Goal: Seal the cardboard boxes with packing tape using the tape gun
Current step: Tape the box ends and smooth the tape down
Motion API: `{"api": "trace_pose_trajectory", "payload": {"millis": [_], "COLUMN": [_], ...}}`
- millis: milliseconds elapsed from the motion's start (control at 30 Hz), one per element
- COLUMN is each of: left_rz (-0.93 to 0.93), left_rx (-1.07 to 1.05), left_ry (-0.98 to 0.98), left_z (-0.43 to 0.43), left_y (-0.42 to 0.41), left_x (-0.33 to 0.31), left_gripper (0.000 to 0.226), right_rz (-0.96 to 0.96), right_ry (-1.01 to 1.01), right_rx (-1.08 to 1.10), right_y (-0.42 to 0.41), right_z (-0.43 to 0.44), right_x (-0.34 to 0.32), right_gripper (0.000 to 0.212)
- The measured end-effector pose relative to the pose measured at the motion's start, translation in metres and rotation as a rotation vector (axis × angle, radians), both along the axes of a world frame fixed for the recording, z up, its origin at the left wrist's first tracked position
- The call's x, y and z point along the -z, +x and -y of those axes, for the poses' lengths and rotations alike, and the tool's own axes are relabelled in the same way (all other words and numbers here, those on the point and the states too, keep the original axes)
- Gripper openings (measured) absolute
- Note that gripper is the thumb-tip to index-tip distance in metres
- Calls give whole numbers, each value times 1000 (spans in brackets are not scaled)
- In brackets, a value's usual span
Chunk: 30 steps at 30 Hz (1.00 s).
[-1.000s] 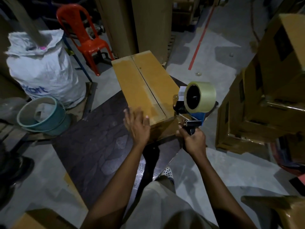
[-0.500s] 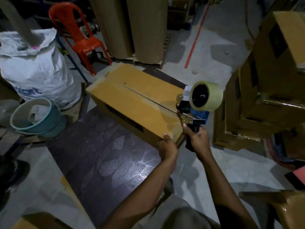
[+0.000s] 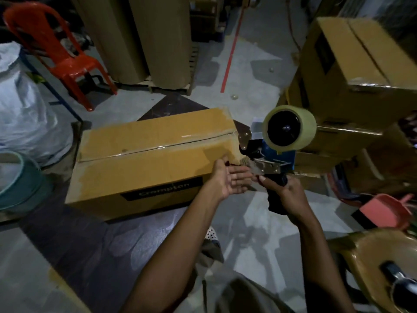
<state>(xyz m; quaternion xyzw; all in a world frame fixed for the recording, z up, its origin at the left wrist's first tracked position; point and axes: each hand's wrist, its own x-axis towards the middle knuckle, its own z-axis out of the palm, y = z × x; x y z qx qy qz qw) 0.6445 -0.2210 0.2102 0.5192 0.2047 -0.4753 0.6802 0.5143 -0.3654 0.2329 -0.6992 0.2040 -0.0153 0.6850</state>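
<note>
Two hands meet at the right end of the cardboard box (image 3: 146, 159), which lies on a dark mat (image 3: 79, 245). The right hand (image 3: 286, 195) wraps the tape gun (image 3: 270, 154) by its handle (roll (image 3: 291, 127) uppermost), while the left hand (image 3: 228, 179), fingers straight and palm up, sits just beside the gun's metal front.

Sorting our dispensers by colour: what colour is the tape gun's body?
Blue, with a black handle; the tape gun shows best in the head view.
</note>
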Motion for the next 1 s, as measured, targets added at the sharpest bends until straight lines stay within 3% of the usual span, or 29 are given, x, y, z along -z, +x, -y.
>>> {"api": "trace_pose_trajectory", "payload": {"millis": [167,300,467,567,667,733,833,1000], "left_rz": [-41,0,36,28,-1,29,131,348], "left_rx": [111,198,129,146,213,240,228,318], "left_ry": [-183,-237,-286,-300,-330,-281,-138,160], "left_z": [-22,-30,-32,-35,-39,-39,-34,-33], "left_y": [7,9,4,7,13,13,7,7], "left_x": [-25,-32,-31,-29,-26,-27,-32,-30], "left_gripper": [78,57,21,23,44,55,22,36], "right_rz": [13,13,48,34,5,-2,8,6], "right_ry": [12,-14,-16,21,67,79,70,24], "right_rx": [-58,-118,-108,-100,-88,-87,-90,-100], "right_y": [-19,-27,-29,-31,-33,-34,-35,-35], "right_z": [5,8,9,11,14,14,13,10], "right_x": [-2,1,-3,2,9,11,14,17], "right_gripper": [25,25,11,10,14,14,11,11]}}
